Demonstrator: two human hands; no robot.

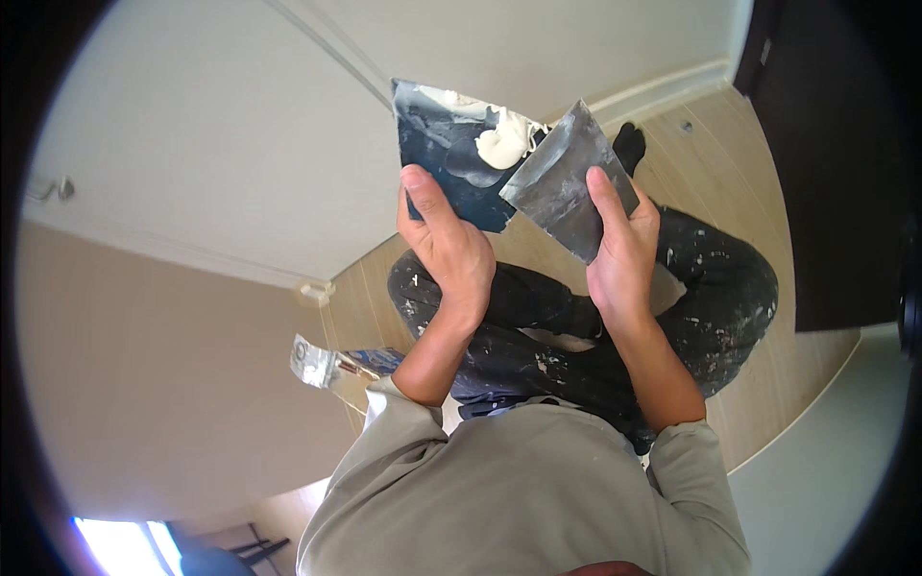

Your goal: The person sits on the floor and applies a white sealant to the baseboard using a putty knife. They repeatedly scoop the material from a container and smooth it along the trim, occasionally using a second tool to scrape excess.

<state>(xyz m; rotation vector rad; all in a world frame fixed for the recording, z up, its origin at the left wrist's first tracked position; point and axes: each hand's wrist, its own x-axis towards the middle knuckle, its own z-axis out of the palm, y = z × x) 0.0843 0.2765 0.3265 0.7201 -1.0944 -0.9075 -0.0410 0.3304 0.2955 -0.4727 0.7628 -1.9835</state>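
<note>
My left hand (448, 247) grips a dark, flat plate (437, 144), its thumb laid across the near face. A lump of white filler paste (504, 144) sits on that plate toward its right side, with more smeared along the top edge. In my right hand (622, 250) is a smaller grey flat scraper (567, 178), thumb pressed on its face and streaked with pale residue. The scraper's upper left edge is close to the plate's right side, by the paste; whether they touch I cannot tell. Both tools are raised in front of me, above my crossed legs.
I sit on a light wood floor (744, 144) in paint-spattered dark trousers (715, 278). A pale wall (230, 125) with baseboard runs ahead and left. Left of me lies a silvery, smeared object (312, 363). A dark door (836, 173) stands at the right.
</note>
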